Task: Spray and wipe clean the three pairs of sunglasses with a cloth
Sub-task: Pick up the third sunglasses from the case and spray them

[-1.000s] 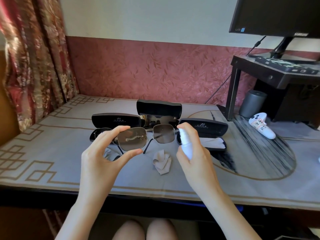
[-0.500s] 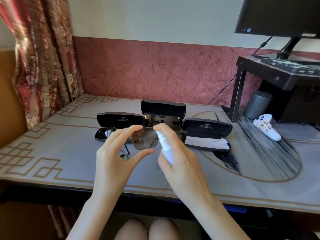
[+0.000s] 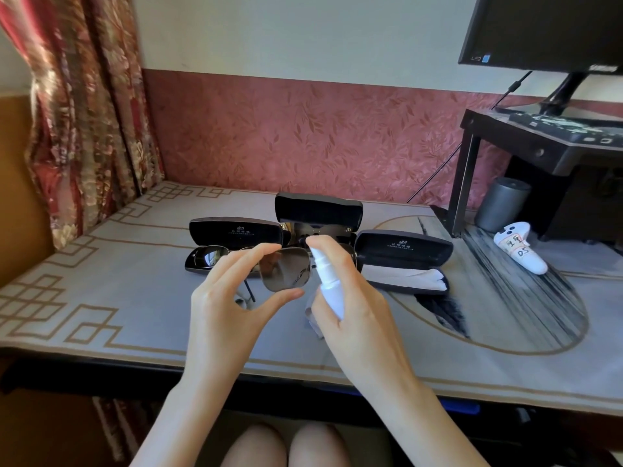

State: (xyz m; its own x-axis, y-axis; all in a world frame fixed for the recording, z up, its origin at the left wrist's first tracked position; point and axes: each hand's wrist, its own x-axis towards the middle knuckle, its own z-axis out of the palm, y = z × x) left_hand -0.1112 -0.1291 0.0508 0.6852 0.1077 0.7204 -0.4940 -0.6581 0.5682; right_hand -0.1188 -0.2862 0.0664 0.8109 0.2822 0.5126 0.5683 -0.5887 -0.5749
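My left hand [image 3: 229, 308] pinches a pair of metal-framed sunglasses [image 3: 285, 271] by one lens rim, held up over the table. My right hand [image 3: 357, 311] grips a small white spray bottle [image 3: 328, 284], index finger on its top, nozzle close to the held lens. A second pair of sunglasses [image 3: 212, 256] lies in the open left case [image 3: 236, 232]. A third dark pair [image 3: 315, 229] sits in the open middle case [image 3: 318, 207]. A grey cloth [image 3: 312, 323] lies on the table, mostly hidden behind my right hand.
The right open case [image 3: 404, 254] holds a white cloth [image 3: 401, 276]. A white controller [image 3: 519, 251] and grey cylinder [image 3: 502, 203] sit at the right, under a black stand [image 3: 539, 143] bearing a monitor [image 3: 546, 28]. Patterned curtain [image 3: 84, 112] hangs at the left.
My right hand with the spray bottle moved left, up against the held sunglasses. Both hands have shifted slightly toward the centre; the grey cloth is now mostly covered.
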